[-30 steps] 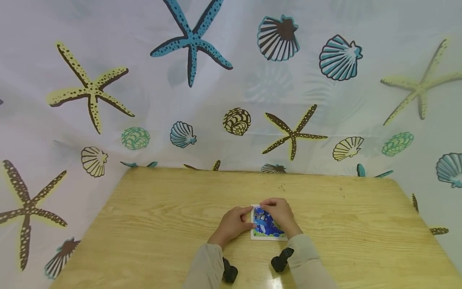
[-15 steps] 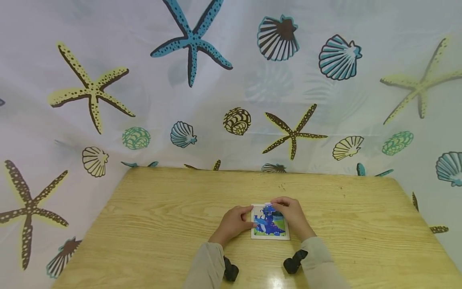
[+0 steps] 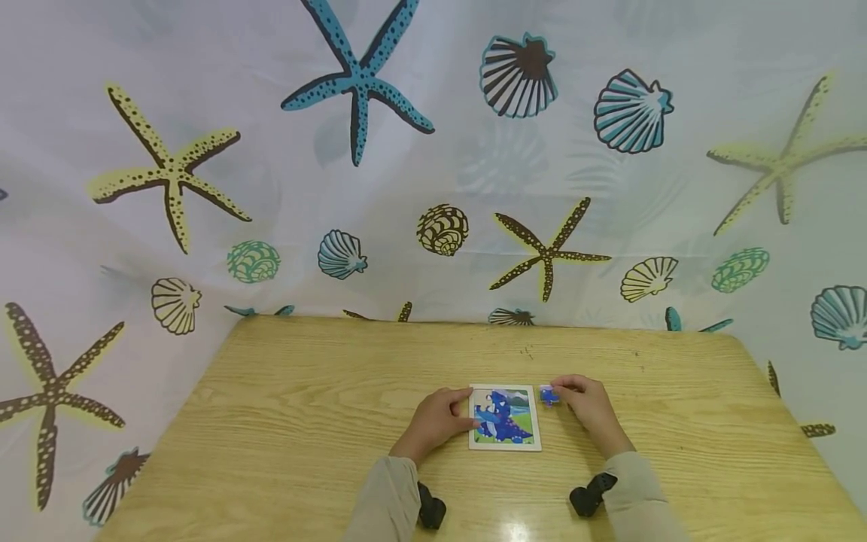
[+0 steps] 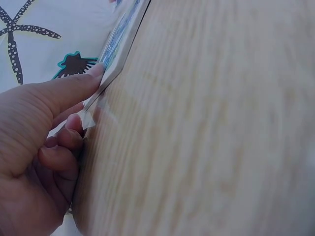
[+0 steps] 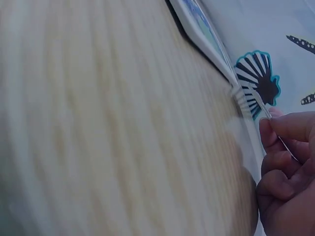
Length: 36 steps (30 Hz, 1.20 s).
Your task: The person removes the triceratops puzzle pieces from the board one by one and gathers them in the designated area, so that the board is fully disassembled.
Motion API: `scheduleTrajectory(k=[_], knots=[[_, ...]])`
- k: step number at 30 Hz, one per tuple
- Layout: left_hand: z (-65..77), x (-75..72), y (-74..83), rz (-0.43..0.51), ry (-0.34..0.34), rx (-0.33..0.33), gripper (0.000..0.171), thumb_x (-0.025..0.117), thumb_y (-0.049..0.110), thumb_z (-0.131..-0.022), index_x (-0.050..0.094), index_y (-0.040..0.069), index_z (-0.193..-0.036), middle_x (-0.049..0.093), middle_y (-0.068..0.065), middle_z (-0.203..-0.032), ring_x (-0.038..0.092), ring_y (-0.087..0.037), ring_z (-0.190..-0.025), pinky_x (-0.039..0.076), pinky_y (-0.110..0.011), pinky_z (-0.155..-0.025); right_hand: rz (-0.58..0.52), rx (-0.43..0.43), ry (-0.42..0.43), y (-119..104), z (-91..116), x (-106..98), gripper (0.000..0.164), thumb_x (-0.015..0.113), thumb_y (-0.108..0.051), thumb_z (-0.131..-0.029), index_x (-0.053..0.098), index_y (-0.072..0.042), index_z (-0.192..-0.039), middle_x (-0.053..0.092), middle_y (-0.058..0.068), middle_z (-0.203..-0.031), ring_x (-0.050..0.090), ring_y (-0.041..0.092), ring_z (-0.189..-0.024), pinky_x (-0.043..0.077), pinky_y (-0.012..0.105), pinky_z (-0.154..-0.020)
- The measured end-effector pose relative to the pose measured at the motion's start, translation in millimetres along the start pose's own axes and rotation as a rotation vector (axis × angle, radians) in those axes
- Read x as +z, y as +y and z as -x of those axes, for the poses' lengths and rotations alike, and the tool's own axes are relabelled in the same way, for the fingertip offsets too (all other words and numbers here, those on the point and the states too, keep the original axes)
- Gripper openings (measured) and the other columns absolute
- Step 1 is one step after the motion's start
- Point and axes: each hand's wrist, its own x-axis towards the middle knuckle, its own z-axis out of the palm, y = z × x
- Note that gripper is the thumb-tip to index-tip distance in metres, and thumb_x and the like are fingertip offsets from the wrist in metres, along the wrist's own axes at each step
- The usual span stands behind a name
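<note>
A small square dinosaur jigsaw puzzle (image 3: 504,421) with a white border lies flat on the wooden table in the head view. My left hand (image 3: 436,423) holds its left side, index finger near the upper corner and thumb lower down on the border. In the left wrist view the left thumb (image 4: 81,91) presses on the edge of the puzzle (image 4: 118,54), other fingers curled. Just right of the puzzle, my right hand (image 3: 591,410) pinches a small blue puzzle piece (image 3: 549,395) between thumb and fingertips. The right wrist view shows this piece (image 5: 261,103) edge-on. A pale patch shows at the puzzle's upper left.
The wood-grain table (image 3: 325,391) extends around both hands. Behind and beside it hangs a white curtain (image 3: 406,181) printed with starfish and shells. A black device (image 3: 431,508) sits by the left wrist and another black device (image 3: 592,494) by the right.
My right hand has moved right, carrying the puzzle piece from over the puzzle's upper left to beyond its right border. My left hand has stayed on the left edge.
</note>
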Motion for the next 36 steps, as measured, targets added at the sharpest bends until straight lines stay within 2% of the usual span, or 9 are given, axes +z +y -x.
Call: scheduleTrajectory(k=[7, 15, 26, 32, 36], knots=[[0.8, 1.3, -1.5, -0.006, 0.0, -0.006, 0.061, 0.078, 0.026, -0.078, 0.057, 0.007, -0.132, 0.043, 0.002, -0.07, 0.038, -0.012, -0.062, 0.031, -0.026, -0.059, 0.082, -0.032, 0.006, 12, -3, -12, 0.017, 0.06, -0.011, -0.092, 0.069, 0.0, -0.101, 0.064, 0.01, -0.102, 0.051, 0.017, -0.085, 0.042, 0.028, -0.072], [1.0, 0.2, -0.9, -0.008, 0.002, -0.012, 0.062, 0.078, 0.027, -0.078, 0.056, 0.007, -0.132, 0.043, 0.001, -0.071, 0.039, -0.012, -0.062, 0.031, -0.026, -0.06, 0.113, -0.047, 0.003, 15, -4, -13, 0.015, 0.061, -0.011, -0.092, 0.069, -0.001, -0.098, 0.065, 0.008, -0.096, 0.054, 0.018, -0.087, 0.043, 0.027, -0.075], [-0.9, 0.3, -2.0, -0.018, 0.002, -0.001, 0.061, 0.078, 0.027, -0.078, 0.057, 0.007, -0.132, 0.043, 0.002, -0.07, 0.039, -0.012, -0.062, 0.031, -0.026, -0.06, 0.1, -0.057, -0.004, 19, -6, -16, 0.018, 0.062, -0.014, -0.091, 0.069, 0.0, -0.1, 0.065, 0.009, -0.099, 0.053, 0.019, -0.09, 0.042, 0.028, -0.078], [-0.3, 0.0, -1.7, -0.025, 0.001, -0.003, 0.061, 0.078, 0.026, -0.078, 0.057, 0.007, -0.132, 0.043, 0.002, -0.07, 0.039, -0.012, -0.063, 0.031, -0.026, -0.06, 0.068, -0.042, -0.014, 18, -4, -16, 0.022, 0.062, -0.017, -0.092, 0.068, 0.0, -0.104, 0.065, 0.011, -0.105, 0.053, 0.019, -0.094, 0.042, 0.029, -0.081], [0.2, -0.1, -0.7, -0.029, 0.006, 0.0, 0.061, 0.079, 0.026, -0.078, 0.057, 0.007, -0.131, 0.043, 0.002, -0.069, 0.039, -0.012, -0.063, 0.031, -0.026, -0.06, 0.042, -0.024, -0.017, 16, -2, -18, 0.025, 0.063, -0.019, -0.091, 0.067, 0.001, -0.106, 0.064, 0.01, -0.105, 0.053, 0.016, -0.091, 0.042, 0.027, -0.078]])
